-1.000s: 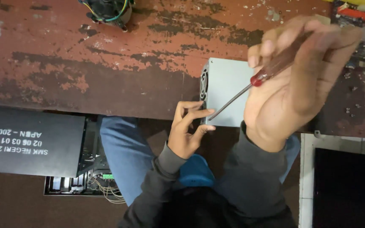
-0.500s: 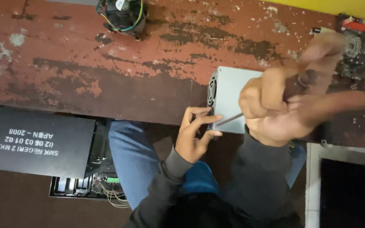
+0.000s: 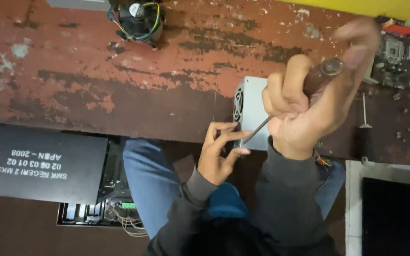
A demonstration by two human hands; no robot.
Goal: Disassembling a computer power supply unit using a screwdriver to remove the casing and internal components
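Worn red paint, scraped and flaking, covers the tabletop (image 3: pixel 119 95) that the person leans over. Their right hand (image 3: pixel 309 109) is clenched around the dark handle of a screwdriver (image 3: pixel 281 111), whose thin metal shaft slants down to the near corner of a grey metal power supply box (image 3: pixel 252 111) lying at the tabletop's front edge. Their left hand (image 3: pixel 220 154) rests its fingertips against that same corner, pinching at the screwdriver's tip; whether it holds anything small there cannot be told. Just right of the hands, a second screwdriver (image 3: pixel 365 137) lies flat on the tabletop. Farther off sit a circuit board (image 3: pixel 399 57) at the far right and a cooling fan (image 3: pixel 141 19) with coloured wires at the far edge. Below the tabletop's left side stands a black computer case (image 3: pixel 39 163).
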